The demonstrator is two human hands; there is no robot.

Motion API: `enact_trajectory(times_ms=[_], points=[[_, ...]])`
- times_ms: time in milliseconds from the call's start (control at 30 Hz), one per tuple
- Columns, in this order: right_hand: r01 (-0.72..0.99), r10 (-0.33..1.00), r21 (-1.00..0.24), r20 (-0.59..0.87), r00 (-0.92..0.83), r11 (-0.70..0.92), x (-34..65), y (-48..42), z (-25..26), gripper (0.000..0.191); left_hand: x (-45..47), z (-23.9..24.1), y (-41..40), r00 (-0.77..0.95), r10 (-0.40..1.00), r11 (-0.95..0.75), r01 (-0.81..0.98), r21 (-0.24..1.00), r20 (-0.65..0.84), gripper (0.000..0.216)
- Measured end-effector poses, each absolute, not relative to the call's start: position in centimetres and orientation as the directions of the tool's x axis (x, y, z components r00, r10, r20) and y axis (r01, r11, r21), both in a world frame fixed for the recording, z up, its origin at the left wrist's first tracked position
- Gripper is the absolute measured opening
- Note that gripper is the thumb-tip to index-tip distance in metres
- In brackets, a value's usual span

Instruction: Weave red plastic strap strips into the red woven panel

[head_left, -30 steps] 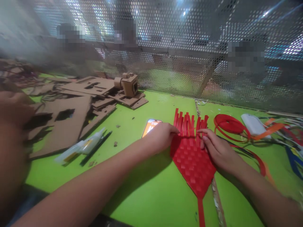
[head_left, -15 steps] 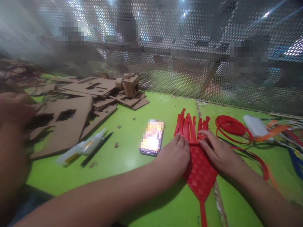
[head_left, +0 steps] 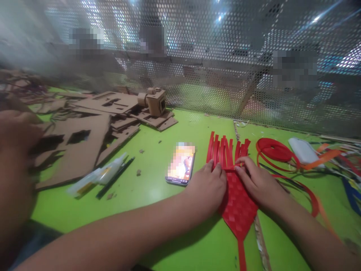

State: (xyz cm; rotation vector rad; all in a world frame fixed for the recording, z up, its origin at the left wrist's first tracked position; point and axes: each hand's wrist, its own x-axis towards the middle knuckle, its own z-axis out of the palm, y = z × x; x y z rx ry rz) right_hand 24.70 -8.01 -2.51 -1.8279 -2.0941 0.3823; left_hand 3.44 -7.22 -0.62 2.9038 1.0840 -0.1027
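A woven red strip piece (head_left: 238, 201) lies on the green table, pointed at its lower end with one strip as a tail. Several loose strip ends (head_left: 222, 150) fan out at its top. My left hand (head_left: 210, 184) holds the piece's left edge, fingers bent over the base of the loose strips; its thumb is hidden. At the upper right edge, my right hand (head_left: 258, 180) pinches a crosswise red strip (head_left: 232, 168) between thumb and forefinger. This strip runs across the top of the weave between both hands.
A lit phone (head_left: 180, 165) lies left of the weave. Cardboard pieces (head_left: 84, 139), glue tubes (head_left: 98, 175) and a black pen (head_left: 115, 178) lie further left. On the right are a red strip coil (head_left: 275, 149) and a white object (head_left: 304, 150). Another person's arm (head_left: 17, 158) shows at left.
The crosswise strip has shifted slightly up and lies straighter. The leftmost loose strip now stands apart from its neighbour. My left fingers have spread a little; my right hand has barely moved.
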Motion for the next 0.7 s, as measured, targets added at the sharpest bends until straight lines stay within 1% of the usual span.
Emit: enact_trajectory(times_ms=[200, 467, 600, 700], points=[[0.898, 0.989, -0.417, 0.102, -0.109, 0.142, 24.78, -7.84, -2.53, 0.029, 3.51, -0.79, -7.3, 0.751, 0.658, -0.75, 0.66, 0.035, -0.059, 0.061], [0.896, 0.976, -0.387, 0.085, -0.199, 0.216, 24.9, -7.56, -2.87, 0.028, 3.34, -0.78, -7.29, 0.738, 0.673, -0.735, 0.675, 0.066, -0.052, 0.065], [0.885, 0.969, -0.397, 0.137, -0.203, 0.242, 24.57, -7.36, -2.61, 0.032, 3.28, -0.87, -7.3, 0.74, 0.671, -0.738, 0.672, 0.055, -0.038, 0.064], [0.863, 0.963, -0.435, 0.19, -0.189, 0.255, 23.93, -7.26, -2.26, 0.033, 3.29, -0.97, -7.29, 0.746, 0.665, -0.745, 0.665, 0.053, -0.023, 0.064]])
